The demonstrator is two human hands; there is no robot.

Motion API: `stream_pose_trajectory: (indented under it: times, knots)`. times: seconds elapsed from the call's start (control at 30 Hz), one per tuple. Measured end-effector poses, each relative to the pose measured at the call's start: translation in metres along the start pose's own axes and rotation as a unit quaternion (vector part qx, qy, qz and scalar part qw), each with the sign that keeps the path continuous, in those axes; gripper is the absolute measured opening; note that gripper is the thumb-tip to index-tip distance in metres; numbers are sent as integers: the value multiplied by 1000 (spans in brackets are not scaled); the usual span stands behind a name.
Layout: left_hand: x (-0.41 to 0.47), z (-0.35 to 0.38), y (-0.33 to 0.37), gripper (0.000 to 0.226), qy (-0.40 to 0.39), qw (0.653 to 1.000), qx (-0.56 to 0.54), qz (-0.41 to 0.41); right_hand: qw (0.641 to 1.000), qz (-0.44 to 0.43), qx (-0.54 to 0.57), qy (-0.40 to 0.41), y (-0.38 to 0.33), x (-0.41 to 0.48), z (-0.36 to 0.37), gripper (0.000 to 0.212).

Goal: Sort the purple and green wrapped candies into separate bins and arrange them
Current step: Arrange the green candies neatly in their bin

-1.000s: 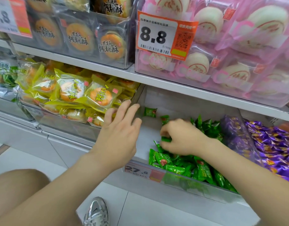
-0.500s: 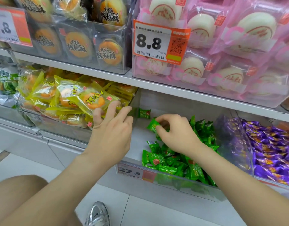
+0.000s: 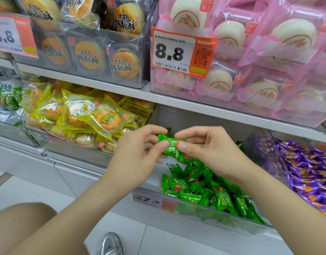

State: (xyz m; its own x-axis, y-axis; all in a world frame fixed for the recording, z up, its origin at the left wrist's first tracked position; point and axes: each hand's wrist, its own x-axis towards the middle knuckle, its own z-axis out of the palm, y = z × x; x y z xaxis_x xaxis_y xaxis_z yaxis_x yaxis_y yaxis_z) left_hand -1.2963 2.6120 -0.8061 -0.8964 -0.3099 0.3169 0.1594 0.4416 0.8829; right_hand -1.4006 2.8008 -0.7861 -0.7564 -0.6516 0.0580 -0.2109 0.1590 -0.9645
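Both bare forearms are stretched forward and inward from the lower corners of the view, so that the left hand (image 3: pixel 138 151) and the right hand (image 3: pixel 211 148) are set close together, thumbs facing one another. A single green wrapped candy (image 3: pixel 172 144) is pinched between them, its left end gripped by the left thumb and curled fingers and its right end by the right thumb and forefinger. The other fingers are seen loosely bent, and both wrists are held nearly straight
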Motion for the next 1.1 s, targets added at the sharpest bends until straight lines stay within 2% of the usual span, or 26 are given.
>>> stream_pose_trajectory:
  times: [0.1,0.17,0.23,0.3,0.37,0.43,0.53,0.67,0.77,0.9,1.1]
  knots:
    - [-3,-1,-1,18,-8,1000,2,0,999,3,-38,-39,4,-2,-2,24]
    - [-6,-2,-6,18,-18,993,93,70,996,4,-69,-59,6,1,-4,23]
    - [-8,-3,-13,23,-33,958,232,165,989,8,-124,-80,12,10,-10,17]
    - [-9,-3,-20,24,-41,914,335,225,973,11,-227,-43,25,26,-17,12]
    - [-11,-4,-26,24,-28,893,385,231,943,3,-331,42,38,46,-16,17]
    - [-14,-5,-31,27,-18,901,383,203,930,8,-360,78,47,66,-9,20]
    - [-19,-1,-34,33,-4,916,363,169,917,32,-393,62,60,100,5,19]
    - [-18,3,-34,28,26,937,314,150,907,49,-416,42,77,127,18,17]
    - [-18,5,-36,23,34,928,334,165,903,47,-424,44,90,138,24,18]
    - [-19,10,-38,6,51,908,370,188,894,51,-441,62,96,148,31,18]
    - [-19,12,-35,9,55,906,375,189,872,41,-483,68,98,145,31,16]
